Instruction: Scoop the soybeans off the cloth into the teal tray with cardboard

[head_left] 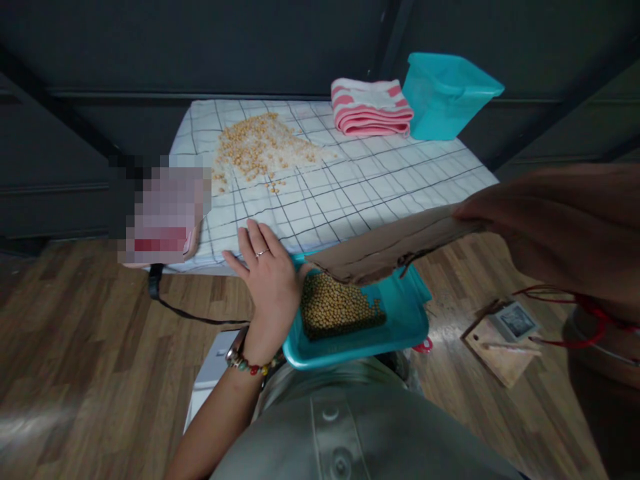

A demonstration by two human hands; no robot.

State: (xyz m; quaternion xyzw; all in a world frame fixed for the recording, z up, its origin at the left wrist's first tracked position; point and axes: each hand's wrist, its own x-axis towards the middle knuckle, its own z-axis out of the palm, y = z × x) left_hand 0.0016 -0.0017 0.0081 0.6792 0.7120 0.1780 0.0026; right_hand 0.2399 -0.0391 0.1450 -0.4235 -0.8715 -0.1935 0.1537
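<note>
Head, left hand (273, 277): you're spreading fingers, ten o'clock, perhaps steadying tub (360, 353).
Right hand (550, 227): pinching cardboard (380, 243), two o'clock, likely aiming.

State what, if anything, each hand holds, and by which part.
The right hand holds cardboard by its right end; whether the left hand grips the blue tub cannot be told.

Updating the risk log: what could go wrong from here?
Lower teal bin: its support isn't visible; a knock could spill the beans.
Cardboard in the right hand: its ragged edge hangs over that bin and might shed scraps.
Checked cloth: if the left hand drags it, the loose pile could scatter.
</note>
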